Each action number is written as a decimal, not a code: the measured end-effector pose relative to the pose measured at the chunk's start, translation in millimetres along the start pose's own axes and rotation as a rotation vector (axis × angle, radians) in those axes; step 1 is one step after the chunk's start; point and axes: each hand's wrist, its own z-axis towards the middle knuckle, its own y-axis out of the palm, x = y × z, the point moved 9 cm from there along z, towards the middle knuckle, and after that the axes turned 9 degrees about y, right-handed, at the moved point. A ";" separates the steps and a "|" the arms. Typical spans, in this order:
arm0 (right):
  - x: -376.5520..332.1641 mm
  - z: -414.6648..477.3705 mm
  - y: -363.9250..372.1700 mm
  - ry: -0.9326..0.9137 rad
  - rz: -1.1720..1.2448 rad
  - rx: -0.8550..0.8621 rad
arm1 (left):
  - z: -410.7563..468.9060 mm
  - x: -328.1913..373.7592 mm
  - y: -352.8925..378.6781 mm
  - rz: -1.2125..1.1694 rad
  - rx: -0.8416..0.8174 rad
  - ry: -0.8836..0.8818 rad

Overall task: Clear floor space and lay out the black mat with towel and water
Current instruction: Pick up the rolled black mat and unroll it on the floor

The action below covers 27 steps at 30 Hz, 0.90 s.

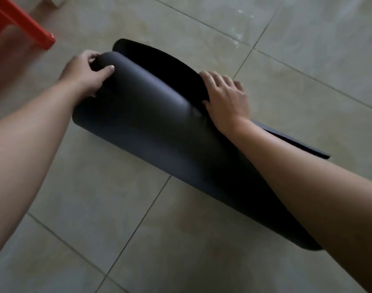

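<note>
Two bare hands work a loosely rolled black mat (159,123) lying diagonally across a floor (307,49) of glossy, pale beige tiles crossed by thin dark grout lines. The mat is smooth, matte and rubbery-looking, curled into a wide, soft tube with its loose outer edge arching up at the far side. The left hand (85,70) pinches that curled end at the mat's far-left corner, thumb on top and fingers tucked under. The right hand (227,96) rests on the mat's far edge, fingers curled over its lip. Beyond the mat's left end stands a bright red plastic stool (22,24), only partly in view.
</note>
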 end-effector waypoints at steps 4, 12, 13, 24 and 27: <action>-4.6 -5.2 -13.1 -0.217 -0.051 0.234 | -27.2 31.4 13.4 0.288 0.204 0.162; 22.3 -49.5 58.7 0.382 0.560 -0.824 | -124.9 21.1 75.4 0.142 0.222 0.329; 14.4 -54.4 61.8 0.381 0.553 -0.876 | -134.6 12.6 75.3 0.104 0.229 0.287; -107.2 -90.9 58.8 0.118 0.391 -0.767 | -245.3 -82.4 40.8 -0.064 0.101 0.005; -137.0 -97.5 52.8 0.109 0.338 -0.685 | -296.8 -97.6 65.3 -0.101 -0.211 -0.203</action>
